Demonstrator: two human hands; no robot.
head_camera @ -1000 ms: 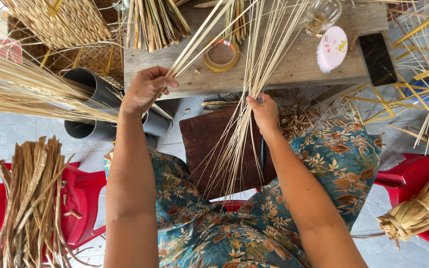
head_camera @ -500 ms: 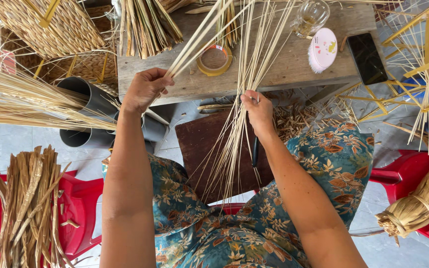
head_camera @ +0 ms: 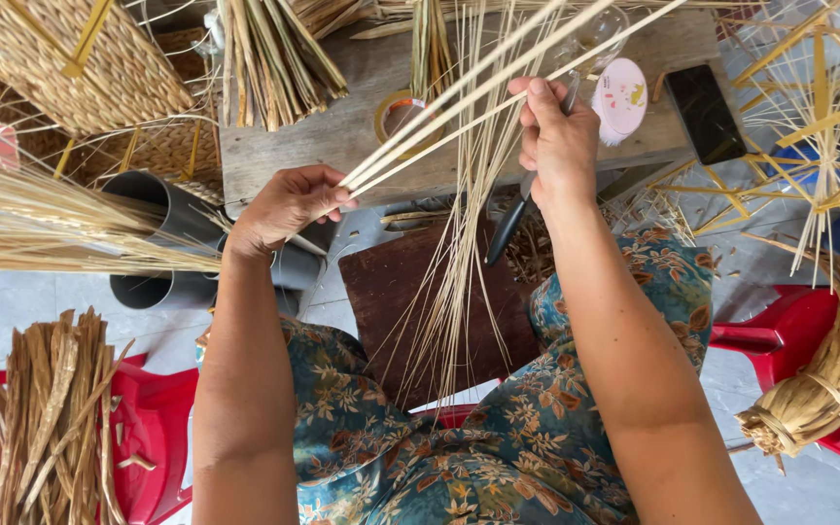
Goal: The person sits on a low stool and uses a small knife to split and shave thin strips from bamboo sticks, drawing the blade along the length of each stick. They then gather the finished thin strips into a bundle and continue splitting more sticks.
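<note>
My left hand [head_camera: 289,204] pinches the near ends of a few long pale bamboo strips [head_camera: 459,112] that slant up to the right across a low wooden table [head_camera: 362,136]. My right hand [head_camera: 556,136] is raised over the table, closed around a black-handled knife [head_camera: 509,226] and touching the strips. A loose fan of thin splints [head_camera: 449,292] hangs down over a dark brown board [head_camera: 386,292] resting on my lap.
On the table lie a tape roll [head_camera: 396,112], a white lid [head_camera: 619,97], a black phone [head_camera: 704,112] and reed bundles [head_camera: 274,58]. Grey pipes [head_camera: 162,253] with straw at left, woven mat [head_camera: 70,58], red stools [head_camera: 153,428], dried-leaf bundles [head_camera: 46,418], a splint frame [head_camera: 819,146] at right.
My right hand has risen from near the board up over the table edge, carrying the knife along the strips. My left hand stays gripping the strip ends. The view has shifted slightly.
</note>
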